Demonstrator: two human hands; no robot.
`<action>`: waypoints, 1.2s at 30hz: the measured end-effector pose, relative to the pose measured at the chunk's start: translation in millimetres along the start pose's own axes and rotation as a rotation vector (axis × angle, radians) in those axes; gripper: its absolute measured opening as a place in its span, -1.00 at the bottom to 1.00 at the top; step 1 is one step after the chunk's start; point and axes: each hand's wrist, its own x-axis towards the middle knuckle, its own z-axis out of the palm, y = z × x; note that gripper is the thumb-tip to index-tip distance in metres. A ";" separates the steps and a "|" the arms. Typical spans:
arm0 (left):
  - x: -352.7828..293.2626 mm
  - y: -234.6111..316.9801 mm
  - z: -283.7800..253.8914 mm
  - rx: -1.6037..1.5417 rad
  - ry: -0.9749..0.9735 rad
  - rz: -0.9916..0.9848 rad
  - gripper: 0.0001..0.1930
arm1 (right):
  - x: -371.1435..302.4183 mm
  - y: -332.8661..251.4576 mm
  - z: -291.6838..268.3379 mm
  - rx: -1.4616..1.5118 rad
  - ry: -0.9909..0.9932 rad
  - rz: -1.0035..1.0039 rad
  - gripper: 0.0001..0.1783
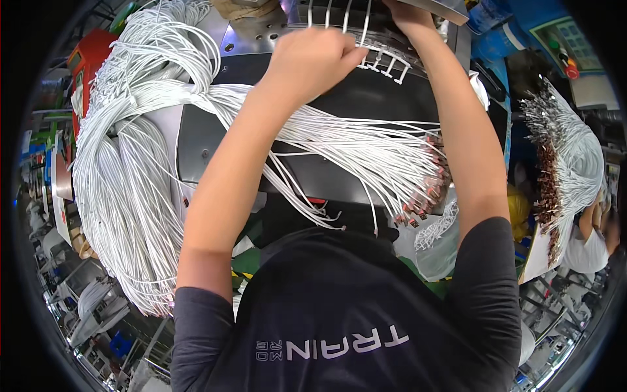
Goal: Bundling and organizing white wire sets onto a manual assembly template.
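Observation:
My left hand (317,60) is closed, thumb and fingers pressed together at the near end of a ladder-like white plastic runner (390,65). What lies inside the fist is hidden. Several white cables (346,14) run up from beside it into the dark machine part at the top edge. My right hand (410,18) reaches to the upper right, under a metal block (444,9); its fingers are hidden. Below my arms, a bundle of white cables (346,144) with reddish-brown connectors (428,186) lies across a black surface (366,104).
A large heap of white cables (130,189) hangs at the left. At the right are a blue container (490,42), a control panel with a red button (572,72), another cable bundle (578,150) and a co-worker (588,248). A clear bag of white scraps (437,238) sits near my body.

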 end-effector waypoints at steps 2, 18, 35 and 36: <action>28.9 -11.0 7.2 0.027 -0.245 -0.111 -0.76 | 11.4 22.7 11.9 -0.087 0.050 0.084 -0.70; 41.3 -69.1 46.6 0.270 0.370 0.154 -0.54 | -50.0 -130.9 -27.1 -0.594 -0.459 -0.155 -0.31; 25.7 -42.8 29.7 0.386 0.185 -0.028 -0.56 | -50.6 -113.5 -57.7 -0.461 -0.440 -0.093 -0.58; 4.0 -30.0 11.2 0.209 0.244 -0.034 -0.75 | -56.9 -119.2 -80.5 -0.368 -0.400 -0.088 -0.57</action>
